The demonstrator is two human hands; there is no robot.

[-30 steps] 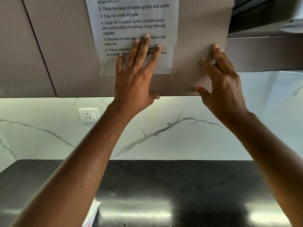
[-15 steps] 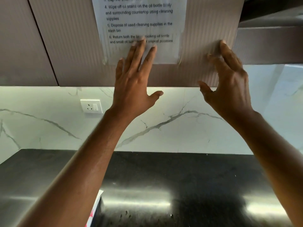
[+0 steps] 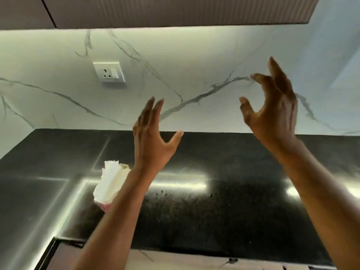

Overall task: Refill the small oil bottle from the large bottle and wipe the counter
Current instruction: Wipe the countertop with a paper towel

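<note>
White marble-look wall (image 3: 175,55) with grey veins is running behind a glossy black countertop (image 3: 224,211) that is reflecting bright light strips, a white wall socket (image 3: 109,72) is sitting upper left, brown ribbed cabinets (image 3: 175,10) are hanging overhead.

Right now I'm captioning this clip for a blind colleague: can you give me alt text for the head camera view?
Two bare hands, the left hand and the right hand, are raised open and empty above a glossy black countertop. A bundle of white tissues lies on the counter beside the left forearm. Behind is a white marble backsplash with a wall socket.
</note>
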